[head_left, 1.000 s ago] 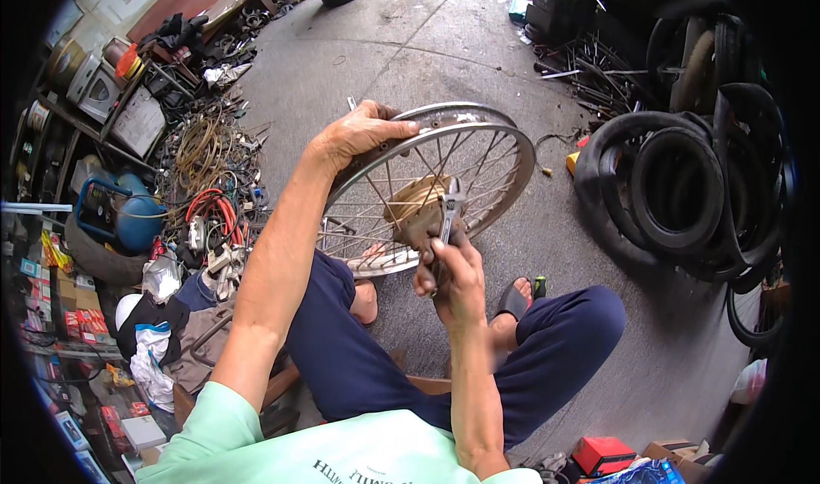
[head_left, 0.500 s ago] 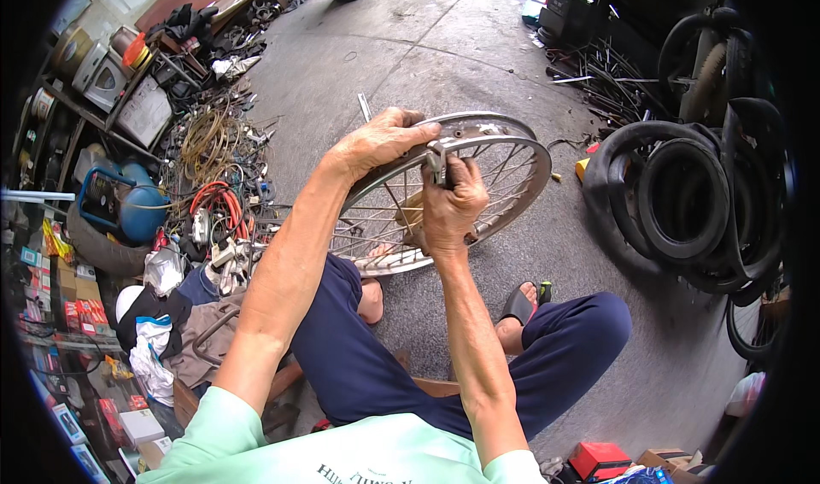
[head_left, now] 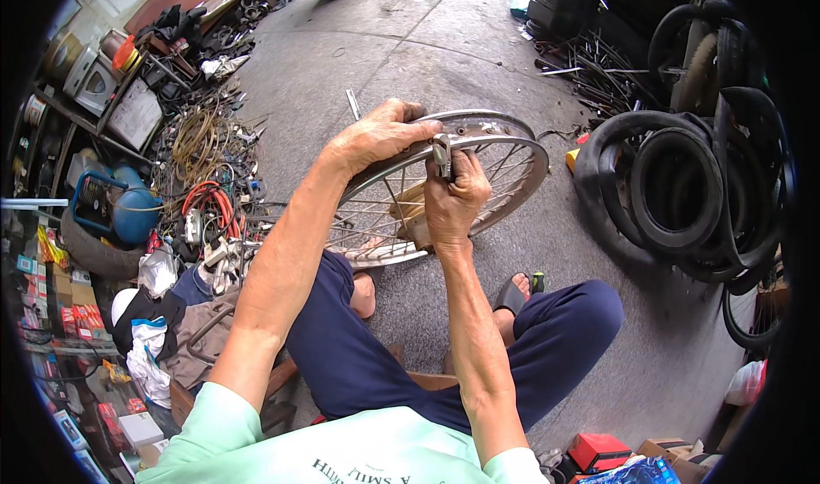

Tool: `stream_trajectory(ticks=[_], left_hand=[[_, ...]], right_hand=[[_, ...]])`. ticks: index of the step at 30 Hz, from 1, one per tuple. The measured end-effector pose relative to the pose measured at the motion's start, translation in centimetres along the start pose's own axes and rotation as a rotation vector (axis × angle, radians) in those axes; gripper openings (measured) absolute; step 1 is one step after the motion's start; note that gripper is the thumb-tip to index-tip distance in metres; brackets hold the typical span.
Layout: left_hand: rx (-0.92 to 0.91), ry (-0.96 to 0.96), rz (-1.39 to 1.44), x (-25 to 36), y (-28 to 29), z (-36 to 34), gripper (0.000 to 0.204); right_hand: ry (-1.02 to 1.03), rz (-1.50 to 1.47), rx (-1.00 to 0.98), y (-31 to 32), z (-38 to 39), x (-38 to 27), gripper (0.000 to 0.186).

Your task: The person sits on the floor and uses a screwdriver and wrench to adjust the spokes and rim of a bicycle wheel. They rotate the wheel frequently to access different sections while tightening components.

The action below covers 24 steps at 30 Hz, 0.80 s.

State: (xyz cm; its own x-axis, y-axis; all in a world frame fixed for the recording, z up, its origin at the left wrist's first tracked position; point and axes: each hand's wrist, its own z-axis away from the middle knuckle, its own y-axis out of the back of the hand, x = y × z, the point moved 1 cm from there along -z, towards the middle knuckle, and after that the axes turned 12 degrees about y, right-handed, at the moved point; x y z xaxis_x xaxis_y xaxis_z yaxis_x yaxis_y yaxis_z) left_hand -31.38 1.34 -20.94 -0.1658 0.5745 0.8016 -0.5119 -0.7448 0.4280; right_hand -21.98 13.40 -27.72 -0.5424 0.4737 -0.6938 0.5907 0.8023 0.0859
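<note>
A bare spoked wheel [head_left: 531,172] without a tyre is held tilted in front of my knees, its metal rim worn and stained. My left hand [head_left: 378,139] is closed round the rim's upper left part, thumb lying along the edge. Just below and to the right, my right hand [head_left: 457,200] grips a short metal tool [head_left: 442,149] whose silver head meets the rim beside my left thumb. The tool's lower part is hidden in the fist, so its exact kind does not show. Behind the right hand the hub [head_left: 414,228] is partly covered.
Black tyres [head_left: 675,189] are piled on the right, near a heap of thin dark rods [head_left: 589,78]. Cables and small parts [head_left: 209,134] litter the left floor, beside a blue tank [head_left: 132,202]. A red box [head_left: 598,451] lies at lower right. A metal strip [head_left: 352,104] shows beyond the wheel.
The right hand and tool have turned slightly at the rim, so more of the silver head shows. The left hand keeps its hold, and the whole view has shifted a little.
</note>
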Motion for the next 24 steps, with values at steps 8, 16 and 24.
stream_trajectory(ticks=[8, 16, 24], left_hand=[[0.058, 0.052, 0.005, 1.4, 0.7, 1.0, 0.087], [0.085, 0.067, 0.088, 0.7, 0.7, 1.1, 0.088], [0.107, 0.065, 0.085, 0.0, 1.0, 0.7, 0.088]], right_hand=[[-0.457, 0.185, -0.139, 2.2, 3.0, -4.4, 0.033], [-0.633, -0.146, -0.095, 1.6, 3.6, -4.2, 0.022], [-0.755, -0.289, 0.004, -1.2, 2.8, -3.8, 0.018]])
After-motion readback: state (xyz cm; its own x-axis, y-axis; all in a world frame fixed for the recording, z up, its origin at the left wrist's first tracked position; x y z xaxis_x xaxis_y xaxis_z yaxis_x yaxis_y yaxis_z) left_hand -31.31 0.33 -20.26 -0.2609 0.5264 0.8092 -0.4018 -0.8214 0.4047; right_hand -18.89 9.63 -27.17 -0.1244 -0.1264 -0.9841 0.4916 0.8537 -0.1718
